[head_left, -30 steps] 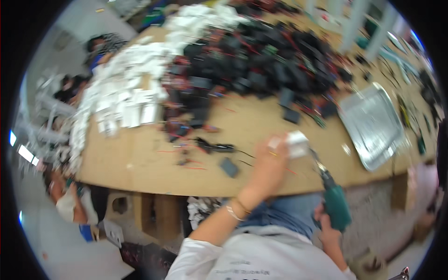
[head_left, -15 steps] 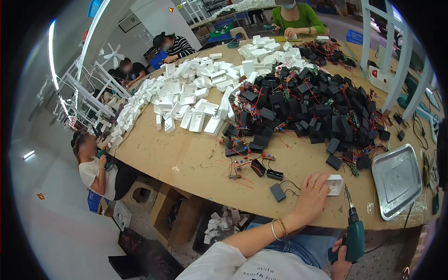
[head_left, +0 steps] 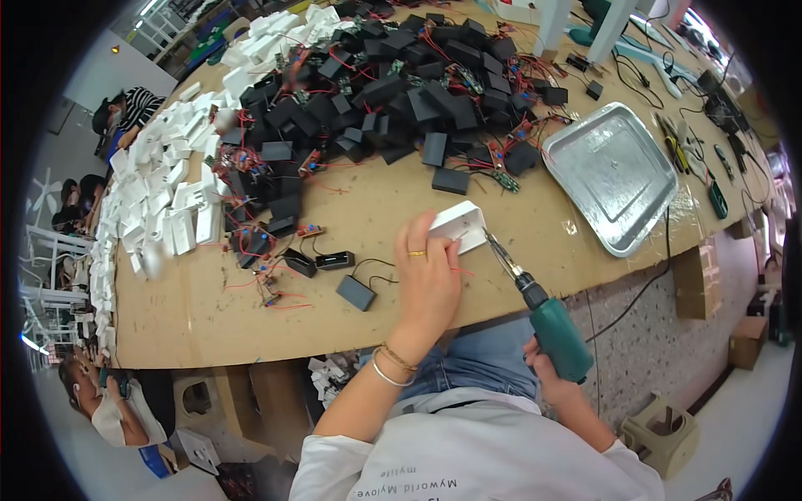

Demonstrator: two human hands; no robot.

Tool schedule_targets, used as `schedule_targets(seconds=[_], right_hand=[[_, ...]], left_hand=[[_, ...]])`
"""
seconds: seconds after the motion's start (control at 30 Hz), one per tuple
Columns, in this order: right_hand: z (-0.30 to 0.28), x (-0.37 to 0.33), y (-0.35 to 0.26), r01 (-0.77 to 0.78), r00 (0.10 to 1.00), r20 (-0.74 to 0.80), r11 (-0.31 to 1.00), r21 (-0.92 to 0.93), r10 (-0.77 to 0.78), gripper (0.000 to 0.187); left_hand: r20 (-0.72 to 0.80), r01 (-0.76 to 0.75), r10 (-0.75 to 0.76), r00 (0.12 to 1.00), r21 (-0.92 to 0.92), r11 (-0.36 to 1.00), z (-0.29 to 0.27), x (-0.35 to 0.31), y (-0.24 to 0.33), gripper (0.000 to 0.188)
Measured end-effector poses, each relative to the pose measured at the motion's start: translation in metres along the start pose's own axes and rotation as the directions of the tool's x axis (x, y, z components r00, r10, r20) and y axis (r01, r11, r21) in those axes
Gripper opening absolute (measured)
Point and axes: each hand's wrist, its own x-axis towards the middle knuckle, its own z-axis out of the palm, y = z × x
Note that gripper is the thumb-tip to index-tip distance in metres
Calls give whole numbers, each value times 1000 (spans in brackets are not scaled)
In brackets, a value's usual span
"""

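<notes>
Head cam, my only feed: L hand (head_left: 430, 271) has a narrow hold on an open white case (head_left: 466, 222) over the table's (head_left: 192, 313) near side; R hand (head_left: 547, 369) is wrapped round a green-handled tool (head_left: 564, 338), metal tip (head_left: 506, 260) by the case's R end, poss. touching, can't tell from here. Risk, IMO: if the case twists, the tip could skid & jab L hand; cable (head_left: 642, 311) snagging at the table edge could jerk the tool.

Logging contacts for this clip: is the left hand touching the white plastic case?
Touching: the head view shows the left hand gripping the white plastic case by its left end.
</notes>
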Motion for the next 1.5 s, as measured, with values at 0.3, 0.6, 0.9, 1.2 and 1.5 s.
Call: schedule_targets(seconds=[0.3,0.6,0.9,1.2,1.5], right_hand=[[2,1,8,27,998,49,998,-54,-24,41],[5,10,0,70,996,55,997,-38,-67,43],[11,15,-6,63,998,38,992,-114,-59,46],[9,13,5,-3,1000,13,993,-115,4,46],[13,23,-14,-83,996,10,992,-92,84,38]], left_hand=[[27,9,-14,1000,156,988,-3,-2,5,14],[30,-16,14,999,86,996,3,9,6,13],[38,-3,-1,999,111,994,8,8,5,14],[45,-6,1,999,128,992,6,8,6,14],[51,5,-11,999,122,992,6,8,7,13]])
